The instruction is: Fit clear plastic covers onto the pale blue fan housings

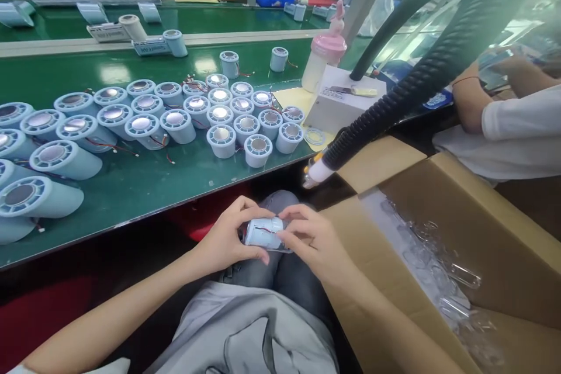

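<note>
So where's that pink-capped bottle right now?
In the head view the pink-capped bottle stands right of centre on the green table, at the far corner of the white box, just right of the pale-blue cylinders.

Plenty out of sight here

Fingers of the left hand (228, 239) and right hand (313, 242) cover both ends of the pale cylinder (264, 232); the cardboard box (495, 245) runs off frame, its clear contents (438, 272) too blurred to identify.

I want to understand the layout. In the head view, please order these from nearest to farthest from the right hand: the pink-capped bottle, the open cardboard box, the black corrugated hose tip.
From the right hand:
1. Cardboard box, just to its right.
2. Hose tip, directly above it.
3. Pink-capped bottle, farther up on the green table.
</note>
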Motion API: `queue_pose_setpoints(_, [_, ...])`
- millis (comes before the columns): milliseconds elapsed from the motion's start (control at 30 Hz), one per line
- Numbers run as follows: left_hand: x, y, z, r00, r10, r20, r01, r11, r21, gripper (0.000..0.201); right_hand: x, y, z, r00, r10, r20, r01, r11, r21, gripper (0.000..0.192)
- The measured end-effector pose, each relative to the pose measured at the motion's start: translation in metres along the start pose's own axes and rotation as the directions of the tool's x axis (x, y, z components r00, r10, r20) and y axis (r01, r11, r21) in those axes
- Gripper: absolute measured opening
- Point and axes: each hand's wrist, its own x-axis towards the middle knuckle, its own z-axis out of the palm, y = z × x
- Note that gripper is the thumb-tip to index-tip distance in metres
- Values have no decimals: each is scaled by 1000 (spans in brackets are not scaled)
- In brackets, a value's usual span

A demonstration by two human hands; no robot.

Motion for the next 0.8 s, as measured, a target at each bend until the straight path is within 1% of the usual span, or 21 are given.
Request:
queue_pose_setpoints(67, [0,-6,3,999,20,47,-18,999,-38,68,1,2,-3,995,95,-3,-95,991,96,27])
queue_pose_setpoints(133, [0,-8,5,992,-4,126,17,994,-108,70,2,6,-6,988,157,-2,-154,972,177,28])
queue_pose_setpoints(200, [-1,-6,7,981,-47,189,87,974,-211,69,2,10,-9,983,181,8,-178,953,247,33])
queue_pose_setpoints(267, [-2,-2,7,970,-96,222,166,932,-321,68,2,14,-12,981,187,39,-190,924,331,38])
queue_pose_setpoints(300, [-2,0,8,966,-121,228,202,903,-379,69,2,15,-14,984,169,58,-178,913,366,36])
queue_pose_setpoints(333, [-3,2,8,962,-145,232,236,867,-438,69,0,16,-14,989,130,71,-148,915,375,29])
queue_pose_setpoints(367, [-4,3,8,956,-170,238,269,829,-490,69,-1,17,-15,995,71,76,-93,933,347,23])
queue_pose_setpoints(400, [-5,4,7,951,-193,240,295,793,-533,69,-3,18,-15,997,-6,72,-14,958,286,25])
queue_pose_setpoints(433, [-6,5,7,946,-214,243,317,764,-562,68,-6,18,-15,994,-91,65,76,977,199,33])
queue_pose_setpoints(467, [-7,6,6,940,-231,251,337,745,-576,68,-9,19,-14,984,-168,62,161,981,107,40])
queue_pose_setpoints(500, [-8,6,5,933,-245,265,357,737,-574,69,-12,19,-14,972,-227,60,226,974,35,42])
queue_pose_setpoints(567, [-10,8,2,926,-240,292,367,761,-535,74,-17,20,-13,957,-284,50,285,958,-14,38])
queue_pose_setpoints(600, [-11,9,1,928,-226,296,352,792,-499,76,-19,20,-14,959,-279,49,279,960,-3,36])
queue_pose_setpoints(700, [-13,13,-3,954,-152,258,247,887,-391,77,-23,17,-15,981,-187,57,182,979,89,35])
queue_pose_setpoints(800, [-14,18,-5,974,-63,218,135,934,-332,74,-23,14,-17,992,-106,69,92,979,180,39])
